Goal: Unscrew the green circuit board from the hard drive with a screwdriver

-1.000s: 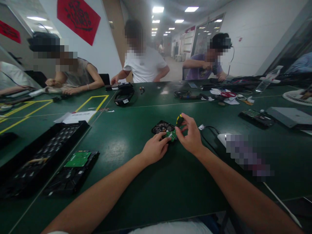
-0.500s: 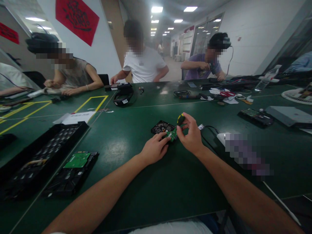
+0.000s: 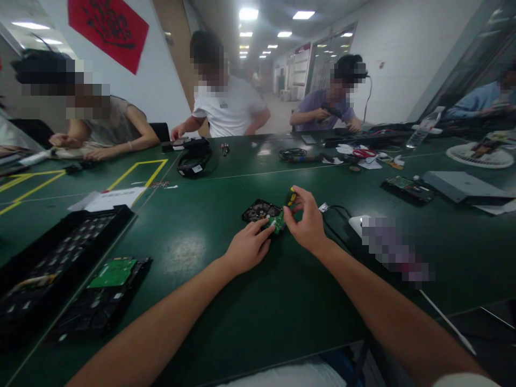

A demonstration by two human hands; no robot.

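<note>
Two bare hands at a small drive [image 3: 258, 207], taken here as the clock's centre, flat on the green table [image 3: 226, 330]. With the left hand [image 3: 246, 250], coming in from 7 o'clock, fingertips resting on the green board [image 3: 277, 221] at the drive's near side; palm down, not clenched, and cannot tell whether also pinching underneath. In the right hand [image 3: 305, 223], at 3 o'clock, a screwdriver [image 3: 291, 198], gripped by its stubby black-and-yellow handle, thumb and fingers around it. Cannot see the tip, nor any screw under it.

Looks like driver work at the board's edge, judging by the steadying fingers and the roughly upright handle. Probably calls for light, even pressure, the board kept from sliding, and a straight driver.

Toward 3 o'clock, just beyond the right hand, a black cable [image 3: 342, 208] leading to a white block [image 3: 356, 224]: least slack for the right elbow there. Farther off at 2 o'clock, another drive [image 3: 408, 190] and a grey box [image 3: 466, 185]. At 8 o'clock, well apart, a bigger drive [image 3: 113, 273] beside a long black tray [image 3: 80, 236]. Toward 11 o'clock, a black headset [image 3: 195, 158]. Widest room for moving at 6 o'clock, between the forearms, down to the near table edge.
</note>
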